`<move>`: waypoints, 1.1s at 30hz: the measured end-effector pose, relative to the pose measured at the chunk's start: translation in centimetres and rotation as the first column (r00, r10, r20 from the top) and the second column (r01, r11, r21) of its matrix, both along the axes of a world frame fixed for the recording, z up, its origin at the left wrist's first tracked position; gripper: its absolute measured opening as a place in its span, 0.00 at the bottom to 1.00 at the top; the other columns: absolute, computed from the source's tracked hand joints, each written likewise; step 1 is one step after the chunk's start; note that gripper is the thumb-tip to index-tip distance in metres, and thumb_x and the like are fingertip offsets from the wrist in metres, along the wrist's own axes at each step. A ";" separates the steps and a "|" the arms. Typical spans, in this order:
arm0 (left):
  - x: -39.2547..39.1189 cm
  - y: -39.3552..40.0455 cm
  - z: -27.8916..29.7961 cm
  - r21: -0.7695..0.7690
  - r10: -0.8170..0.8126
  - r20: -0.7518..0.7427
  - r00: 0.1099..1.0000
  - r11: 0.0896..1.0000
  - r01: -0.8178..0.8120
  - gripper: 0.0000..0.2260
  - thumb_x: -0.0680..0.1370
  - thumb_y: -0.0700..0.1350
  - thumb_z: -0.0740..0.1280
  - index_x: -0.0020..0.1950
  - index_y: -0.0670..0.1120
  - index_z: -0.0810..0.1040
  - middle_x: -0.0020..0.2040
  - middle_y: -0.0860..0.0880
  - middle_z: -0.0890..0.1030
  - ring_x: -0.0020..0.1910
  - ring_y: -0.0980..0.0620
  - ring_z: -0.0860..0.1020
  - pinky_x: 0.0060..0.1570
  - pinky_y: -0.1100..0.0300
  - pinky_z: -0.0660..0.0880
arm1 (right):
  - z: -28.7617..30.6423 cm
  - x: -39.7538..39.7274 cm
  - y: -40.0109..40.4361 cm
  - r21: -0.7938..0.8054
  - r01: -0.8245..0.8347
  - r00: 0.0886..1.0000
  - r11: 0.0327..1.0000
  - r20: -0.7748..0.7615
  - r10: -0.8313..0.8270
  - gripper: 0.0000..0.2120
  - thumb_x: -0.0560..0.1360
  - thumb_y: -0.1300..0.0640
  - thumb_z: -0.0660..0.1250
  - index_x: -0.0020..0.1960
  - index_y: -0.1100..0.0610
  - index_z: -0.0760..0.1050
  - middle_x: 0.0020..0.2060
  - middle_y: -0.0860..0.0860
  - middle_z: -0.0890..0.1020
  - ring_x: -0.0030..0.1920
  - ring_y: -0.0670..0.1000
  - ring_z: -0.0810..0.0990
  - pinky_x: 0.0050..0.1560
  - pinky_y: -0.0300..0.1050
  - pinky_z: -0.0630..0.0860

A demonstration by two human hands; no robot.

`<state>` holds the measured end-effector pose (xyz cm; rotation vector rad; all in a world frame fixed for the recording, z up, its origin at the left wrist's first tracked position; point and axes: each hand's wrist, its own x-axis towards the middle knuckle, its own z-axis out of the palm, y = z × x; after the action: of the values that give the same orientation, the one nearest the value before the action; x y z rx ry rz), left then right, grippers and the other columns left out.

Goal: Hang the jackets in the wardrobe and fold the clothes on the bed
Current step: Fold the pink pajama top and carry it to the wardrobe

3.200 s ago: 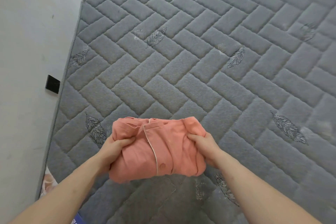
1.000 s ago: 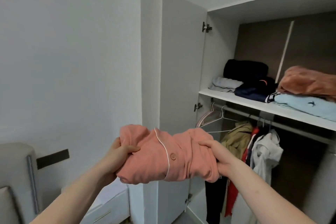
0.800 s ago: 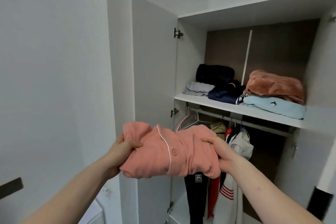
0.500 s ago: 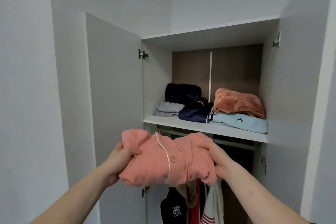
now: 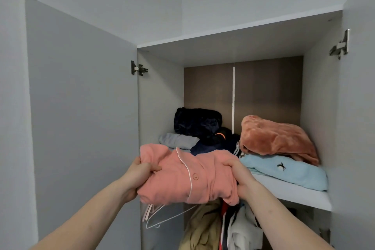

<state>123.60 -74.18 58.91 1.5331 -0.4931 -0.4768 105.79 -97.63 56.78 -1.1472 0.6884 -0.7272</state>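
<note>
Overhead, the wardrobe (image 5: 239, 50) fills most of the view, its left door (image 5: 81, 117) swung wide so the interior is open to reach. Its shelf (image 5: 300, 195) already carries folded clothes: a dark bundle (image 5: 196, 122) on a grey piece (image 5: 178, 141) at the left, and a rust fleece (image 5: 274, 138) stacked on a pale blue garment (image 5: 288, 170) at the right. Below the shelf, hanging jackets (image 5: 223, 227) and empty hangers (image 5: 162, 215) show, so the hanging part looks well along.

Next in size is the folded pink pyjama top (image 5: 188, 176), held in the air just in front of the shelf edge, roughly level with it and not yet resting on it. Its long axis runs left to right, parallel to the shelf's front edge, with the white-piped placket and one button facing the camera. Gripping it at both ends likely keeps the fold from slumping open, and the sideways lie suits sliding it straight in, probably at the front between the two stacks.

Smallest, the left hand (image 5: 140, 174) grasps the top's left end, thumb over the upper face and fingers curled beneath. The right hand (image 5: 235, 172) clasps the right end in the same way, thumb on top, fingers wrapped under the fold.
</note>
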 end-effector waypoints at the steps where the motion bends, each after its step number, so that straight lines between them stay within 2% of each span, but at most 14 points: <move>1: 0.9 -1.0 0.3 -0.002 0.007 0.002 1.000 1.000 -0.007 0.21 0.76 0.35 0.71 0.67 0.43 0.71 0.58 0.41 0.81 0.54 0.43 0.82 0.42 0.54 0.78 | 0.5 0.8 -1.0 -0.009 0.001 1.000 1.000 -0.005 -0.002 0.21 0.72 0.59 0.73 0.64 0.62 0.77 0.54 0.63 0.85 0.55 0.66 0.84 0.62 0.66 0.79; 4: 3.8 -3.7 1.2 -0.005 0.011 0.008 1.000 1.000 -0.011 0.22 0.76 0.36 0.71 0.68 0.43 0.70 0.59 0.40 0.80 0.54 0.42 0.82 0.44 0.53 0.78 | 1.9 3.0 -3.4 -0.037 0.013 0.999 0.999 -0.030 -0.014 0.20 0.73 0.59 0.73 0.64 0.62 0.77 0.54 0.63 0.84 0.54 0.66 0.83 0.61 0.66 0.79; 7: 6.7 -6.7 2.2 -0.002 -0.022 0.035 0.999 1.000 0.022 0.23 0.76 0.36 0.71 0.69 0.44 0.69 0.60 0.40 0.81 0.56 0.41 0.82 0.53 0.47 0.80 | 3.1 5.2 -6.1 -0.065 0.029 0.999 0.997 -0.037 -0.031 0.19 0.74 0.59 0.72 0.64 0.62 0.76 0.53 0.63 0.84 0.53 0.65 0.83 0.60 0.65 0.80; 9: 8.7 -8.9 3.0 -0.008 -0.047 0.050 0.998 0.999 0.047 0.23 0.75 0.35 0.71 0.69 0.44 0.70 0.60 0.40 0.81 0.56 0.40 0.82 0.56 0.46 0.80 | 3.9 6.5 -7.9 -0.085 0.059 0.997 0.995 -0.036 -0.062 0.20 0.73 0.60 0.72 0.64 0.61 0.75 0.53 0.63 0.85 0.53 0.65 0.84 0.59 0.64 0.80; 14: 13.5 -14.8 4.9 -0.012 -0.108 0.097 0.989 0.994 0.110 0.22 0.75 0.36 0.72 0.66 0.44 0.70 0.59 0.42 0.80 0.55 0.43 0.82 0.49 0.51 0.80 | 5.8 9.5 -12.6 -0.115 0.132 0.989 0.985 -0.055 -0.139 0.21 0.72 0.59 0.72 0.63 0.61 0.76 0.52 0.61 0.85 0.52 0.64 0.84 0.59 0.65 0.81; 16: 15.6 -17.0 5.6 -0.007 -0.133 0.117 0.984 0.991 0.134 0.22 0.75 0.37 0.72 0.66 0.45 0.70 0.60 0.43 0.80 0.56 0.43 0.81 0.52 0.50 0.80 | 6.3 10.8 -14.1 -0.116 0.160 0.984 0.980 -0.059 -0.168 0.20 0.72 0.59 0.73 0.62 0.61 0.77 0.51 0.61 0.86 0.52 0.64 0.85 0.59 0.64 0.81; 18: 17.9 -19.1 6.3 0.007 -0.150 0.133 0.980 0.989 0.150 0.23 0.74 0.37 0.73 0.66 0.45 0.70 0.60 0.42 0.80 0.56 0.43 0.81 0.56 0.47 0.80 | 6.5 12.3 -15.4 -0.112 0.191 0.978 0.975 -0.058 -0.198 0.17 0.72 0.60 0.73 0.60 0.62 0.78 0.49 0.61 0.86 0.50 0.63 0.85 0.54 0.60 0.83; 21: 21.3 -21.7 7.6 0.017 -0.211 0.135 0.968 0.977 0.210 0.25 0.73 0.37 0.73 0.68 0.44 0.69 0.60 0.43 0.80 0.56 0.43 0.81 0.55 0.49 0.80 | 7.0 14.6 -17.3 -0.122 0.219 0.971 0.968 -0.067 -0.228 0.14 0.73 0.61 0.72 0.58 0.62 0.78 0.46 0.62 0.86 0.49 0.64 0.84 0.48 0.56 0.82; 23: 23.6 -23.2 8.8 0.028 -0.235 0.160 0.959 0.972 0.233 0.27 0.73 0.36 0.73 0.70 0.44 0.69 0.61 0.43 0.80 0.57 0.43 0.81 0.55 0.49 0.80 | 7.6 16.4 -18.3 -0.129 0.232 0.968 0.964 -0.071 -0.243 0.15 0.74 0.61 0.72 0.59 0.63 0.76 0.48 0.63 0.85 0.50 0.65 0.84 0.51 0.58 0.82; 25: 25.9 -24.7 9.6 0.027 -0.235 0.184 0.954 0.972 0.234 0.28 0.73 0.36 0.73 0.71 0.43 0.68 0.62 0.43 0.79 0.59 0.43 0.80 0.61 0.46 0.79 | 8.1 18.2 -19.0 -0.140 0.243 0.964 0.960 -0.073 -0.254 0.17 0.75 0.62 0.71 0.62 0.64 0.75 0.49 0.63 0.84 0.50 0.64 0.83 0.52 0.58 0.82; 29: 29.7 -27.4 10.0 0.028 -0.177 0.273 0.946 0.984 0.176 0.33 0.73 0.37 0.74 0.75 0.43 0.65 0.66 0.44 0.77 0.62 0.43 0.78 0.65 0.46 0.76 | 8.5 21.6 -20.5 -0.150 0.269 0.956 0.951 -0.075 -0.283 0.20 0.76 0.62 0.70 0.67 0.63 0.72 0.49 0.61 0.83 0.47 0.61 0.82 0.40 0.50 0.78; 33: 32.3 -29.4 8.1 0.117 -0.142 0.375 0.916 0.988 0.105 0.37 0.72 0.38 0.75 0.78 0.45 0.62 0.64 0.44 0.77 0.60 0.44 0.78 0.63 0.48 0.77 | 7.2 24.3 -21.7 -0.219 0.275 0.937 0.936 -0.156 -0.312 0.25 0.77 0.60 0.69 0.72 0.60 0.67 0.50 0.59 0.80 0.48 0.58 0.80 0.42 0.50 0.77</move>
<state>155.86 -103.61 66.99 1.7010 -0.8859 -0.2982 130.08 -119.34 64.00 -1.3187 0.9813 -0.9636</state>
